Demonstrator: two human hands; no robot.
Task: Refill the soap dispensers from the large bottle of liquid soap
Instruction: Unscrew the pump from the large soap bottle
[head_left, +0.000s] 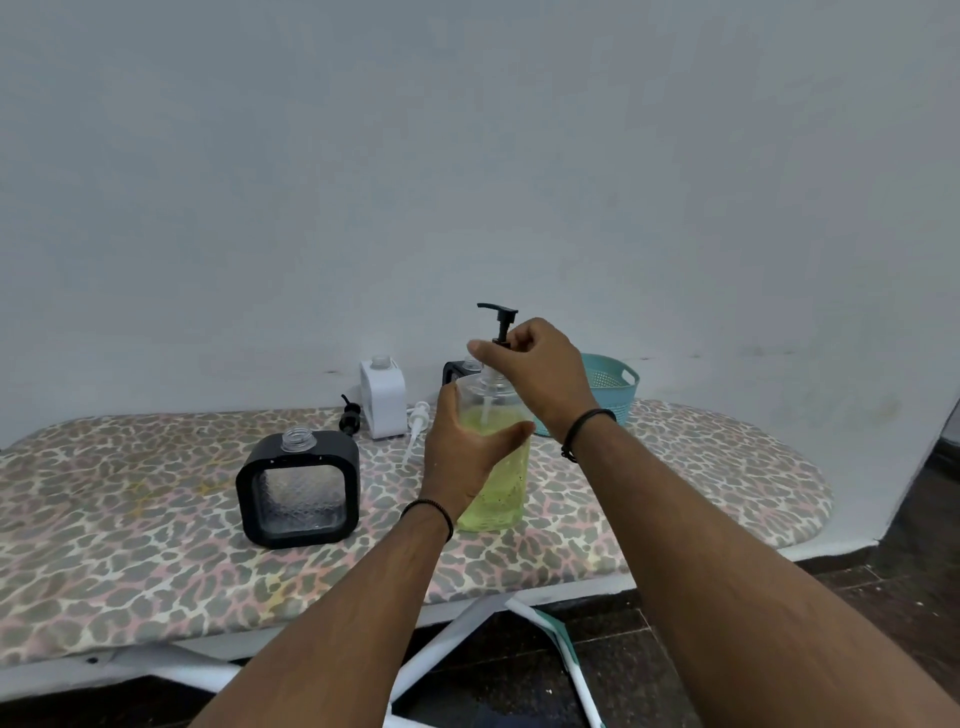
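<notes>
Right hand (524, 364) pinches the black pump (500, 319) at its collar, above the large soap bottle (496, 467) — left hand (467, 457) wraps the bottle just below, steadying it on the counter (675, 483). Risk: a dripping tube on lifting out — soap would foul the cover beside the open black dispenser (298, 488), left of both hands.

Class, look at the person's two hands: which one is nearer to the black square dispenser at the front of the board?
Left. The left hand holds the large soap bottle just right of the black square dispenser; the right hand grips the pump, higher and farther right.
</notes>
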